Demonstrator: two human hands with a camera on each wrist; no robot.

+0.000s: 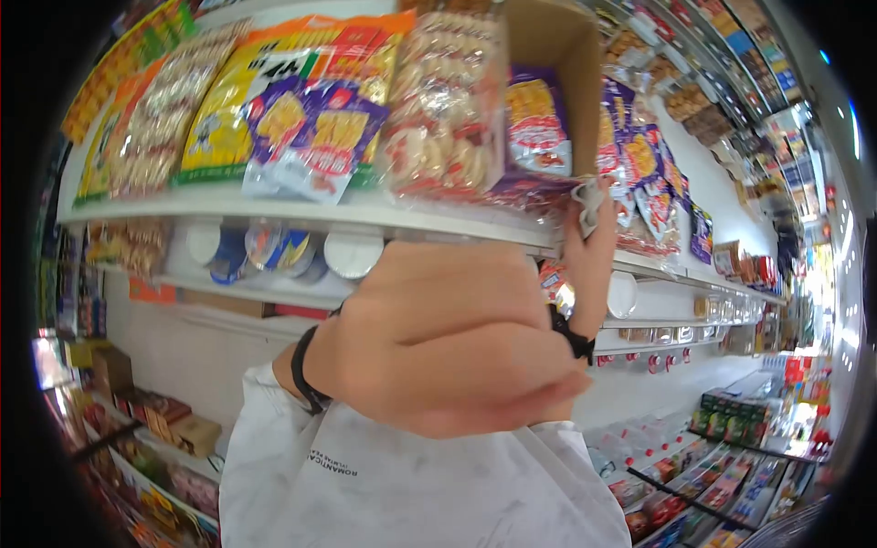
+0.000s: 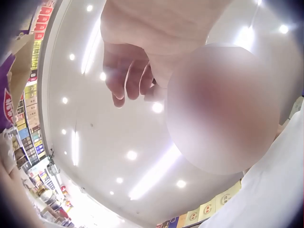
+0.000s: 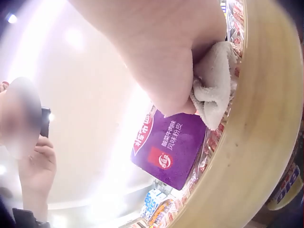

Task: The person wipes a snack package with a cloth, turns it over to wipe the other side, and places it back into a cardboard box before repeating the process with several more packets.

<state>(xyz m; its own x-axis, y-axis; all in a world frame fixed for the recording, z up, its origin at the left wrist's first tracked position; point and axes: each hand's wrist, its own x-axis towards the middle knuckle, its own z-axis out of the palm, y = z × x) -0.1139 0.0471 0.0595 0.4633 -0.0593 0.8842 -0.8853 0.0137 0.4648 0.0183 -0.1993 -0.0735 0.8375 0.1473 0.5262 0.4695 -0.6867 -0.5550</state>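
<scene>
My right hand [image 1: 594, 228] grips a folded whitish cloth [image 3: 213, 85] at the front corner of an open purple cardboard box [image 3: 173, 147]. In the head view this box shows its brown inside [image 1: 553, 41] and holds purple snack packets [image 1: 537, 119]. It stands on the upper shelf [image 1: 438, 212]. Large in the head view's foreground is my left hand [image 1: 438, 338], raised close to the camera, with a black band at its wrist. The left wrist view shows its fingers [image 2: 135, 78] loosely bent, with no thing seen in them.
Left of the box stand bagged round biscuits [image 1: 443, 100], two purple packets [image 1: 315, 132] and yellow bags [image 1: 228, 110]. More purple packets [image 1: 644, 155] lie to its right. White-lidded tubs [image 1: 354, 254] sit on the shelf below. Bottles [image 1: 639, 447] fill a low rack at right.
</scene>
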